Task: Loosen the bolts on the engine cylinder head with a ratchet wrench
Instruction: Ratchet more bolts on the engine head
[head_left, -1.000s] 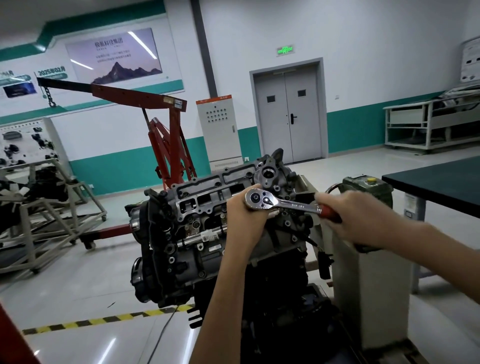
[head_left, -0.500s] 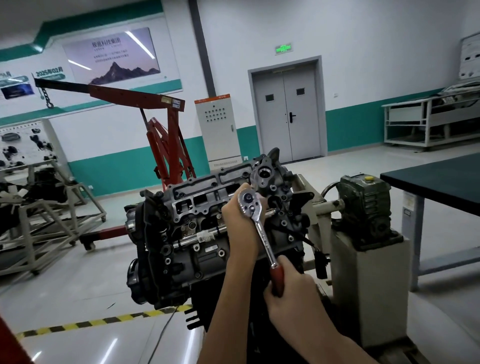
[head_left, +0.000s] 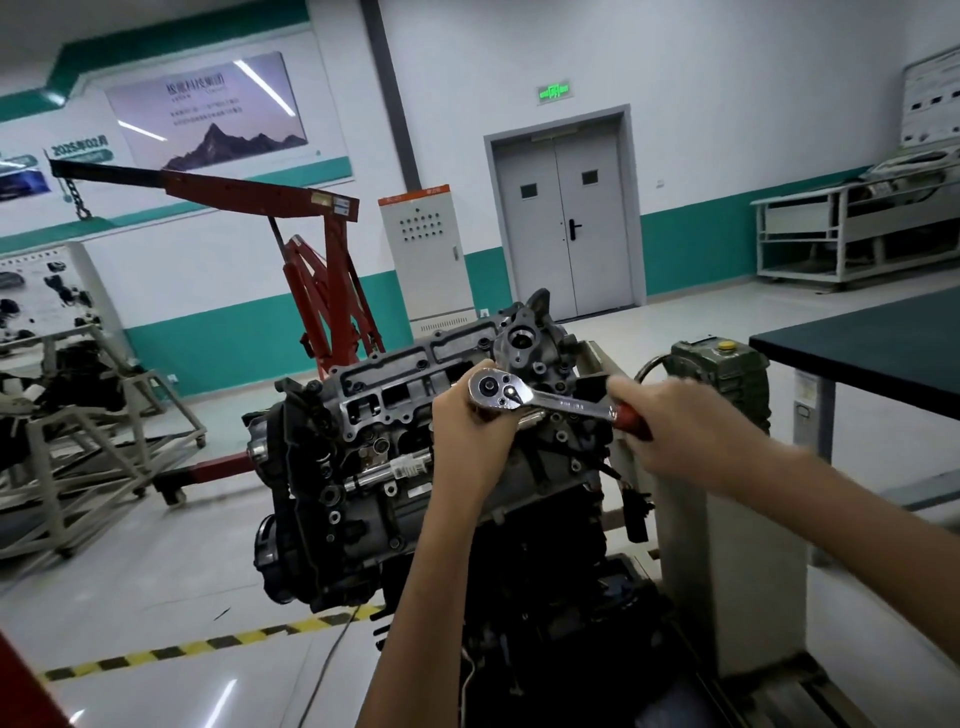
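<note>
A grey engine with its cylinder head facing me is mounted on a stand at the centre. A chrome ratchet wrench with a red handle sits with its round head on the cylinder head and its handle pointing right. My left hand is wrapped around the socket below the wrench head, steadying it. Out at the right end, my right hand grips the red handle. The bolt under the socket is hidden by my left hand.
A red engine hoist stands behind the engine. The stand's grey column with a green gearbox is at the right, beside a dark-topped table. Another engine frame stands at the left. Yellow-black floor tape runs below.
My right hand has swung the wrench handle from pointing down toward me back up to the right. My left hand stayed on the wrench head.
</note>
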